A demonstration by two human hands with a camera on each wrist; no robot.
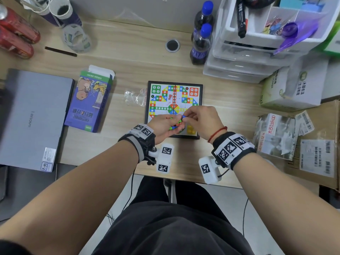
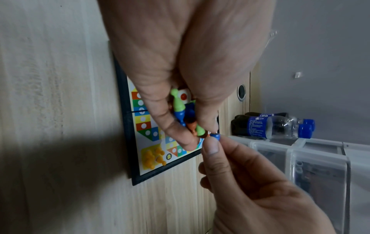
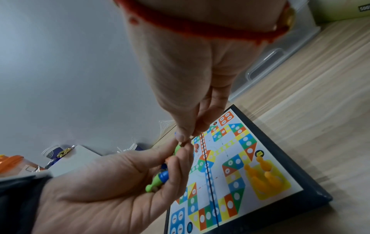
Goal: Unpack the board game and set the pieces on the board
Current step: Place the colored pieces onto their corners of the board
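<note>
Currently, nearest the body, the left hand (image 1: pixel 163 126) is cupped palm-up over the near edge of the board (image 1: pixel 199 111), its fingers curled round a loose cluster of pawns (image 2: pixel 180 114): green, blue and orange, plus a die. The right hand (image 1: pixel 200 118) meets it, thumb and forefinger pinching one blue pawn (image 2: pixel 215 135) at the edge of the cluster.

Below the hands, the board lies unfolded and flat on the worktop (image 1: pixel 114 43). The yellow pawns (image 3: pixel 262 172) are grouped on the yellow corner; that colour appears done. The red and green home corners farther off carry no pawns, and the blue corner is also bare.

Beyond the board's left edge lie an emptied clear bag (image 1: pixel 133 96) and the opened box (image 1: pixel 88 100).

Assessment: unpacking complete; three colours remain to be placed.
</note>
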